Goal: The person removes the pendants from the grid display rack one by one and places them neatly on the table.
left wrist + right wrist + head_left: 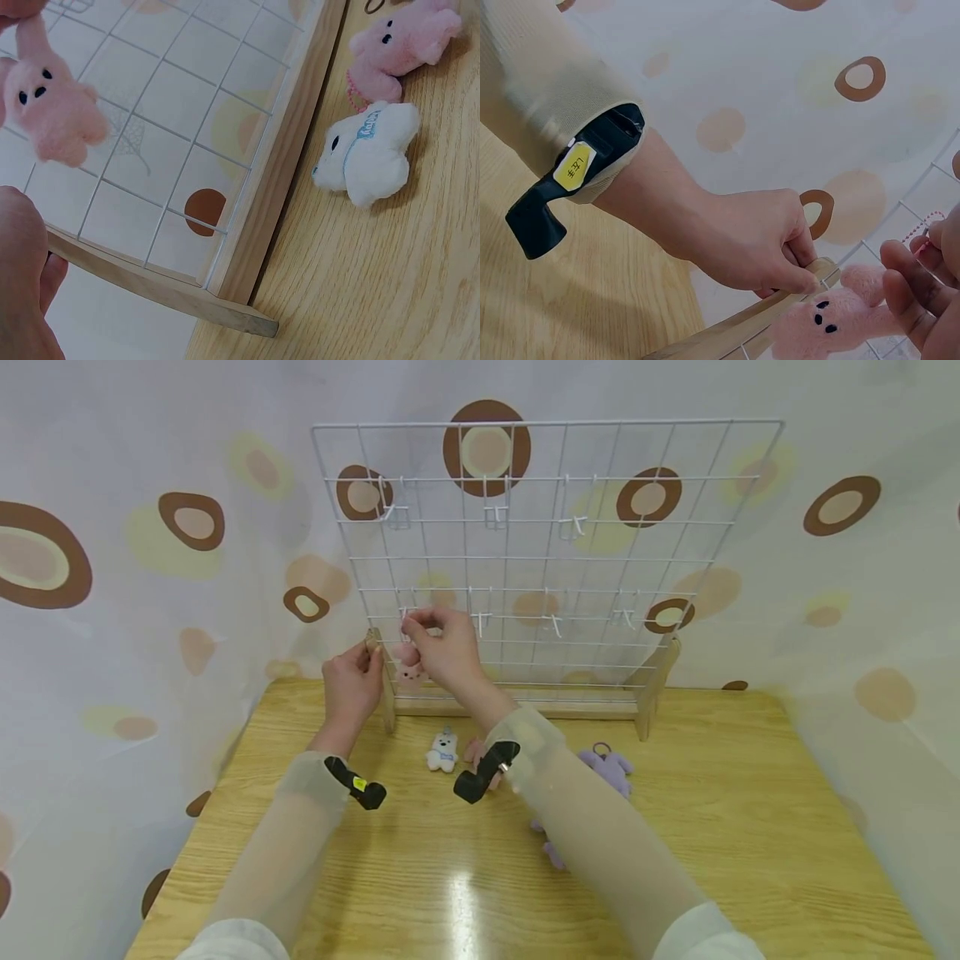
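My left hand grips the top of the wooden upright at the left end of a white wire grid rack. Held up at the grid's lower left, a pink rabbit plush keychain hangs from my right hand, whose fingers pinch it at the top. In the left wrist view the pink rabbit faces the camera with its ears up. A pink bead chain shows beside the right fingers in the right wrist view. The hook behind that hand is mostly hidden.
White hooks sit on the grid in two rows. On the wooden table lie a white bear plush, another pink plush, a purple plush and a purple piece partly under the right arm. Patterned cloth surrounds the table.
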{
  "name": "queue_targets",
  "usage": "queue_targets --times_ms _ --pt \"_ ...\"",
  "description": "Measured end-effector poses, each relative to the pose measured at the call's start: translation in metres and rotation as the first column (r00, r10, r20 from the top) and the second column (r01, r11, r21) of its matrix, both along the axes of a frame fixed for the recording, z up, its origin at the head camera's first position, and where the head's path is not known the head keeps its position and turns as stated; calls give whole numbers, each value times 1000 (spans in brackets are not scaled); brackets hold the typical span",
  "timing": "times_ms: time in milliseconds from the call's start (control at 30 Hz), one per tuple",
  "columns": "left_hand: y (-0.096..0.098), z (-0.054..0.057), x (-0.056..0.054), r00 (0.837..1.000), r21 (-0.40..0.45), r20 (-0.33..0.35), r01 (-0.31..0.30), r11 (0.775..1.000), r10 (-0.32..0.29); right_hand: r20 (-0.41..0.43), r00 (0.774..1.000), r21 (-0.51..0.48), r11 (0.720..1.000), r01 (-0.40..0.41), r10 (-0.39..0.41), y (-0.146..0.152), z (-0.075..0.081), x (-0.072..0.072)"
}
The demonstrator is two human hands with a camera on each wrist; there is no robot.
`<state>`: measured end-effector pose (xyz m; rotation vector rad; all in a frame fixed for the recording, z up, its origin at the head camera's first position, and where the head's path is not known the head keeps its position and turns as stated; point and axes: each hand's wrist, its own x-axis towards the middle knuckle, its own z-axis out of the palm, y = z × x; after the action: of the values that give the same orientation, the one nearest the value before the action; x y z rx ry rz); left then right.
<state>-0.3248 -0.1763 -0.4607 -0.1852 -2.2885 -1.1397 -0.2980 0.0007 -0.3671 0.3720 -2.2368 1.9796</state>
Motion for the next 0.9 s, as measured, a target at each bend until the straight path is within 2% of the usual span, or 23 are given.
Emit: queue_targets --times_ms 333,900 --pt "-1 -1 0 998 46 61 0 999 -3 -20 998 -27 998 -53 53 6 2 12" --pt "2 -1 0 999 12 38 -21 1000 21 4 991 -102 986 -133 135 25 15 45"
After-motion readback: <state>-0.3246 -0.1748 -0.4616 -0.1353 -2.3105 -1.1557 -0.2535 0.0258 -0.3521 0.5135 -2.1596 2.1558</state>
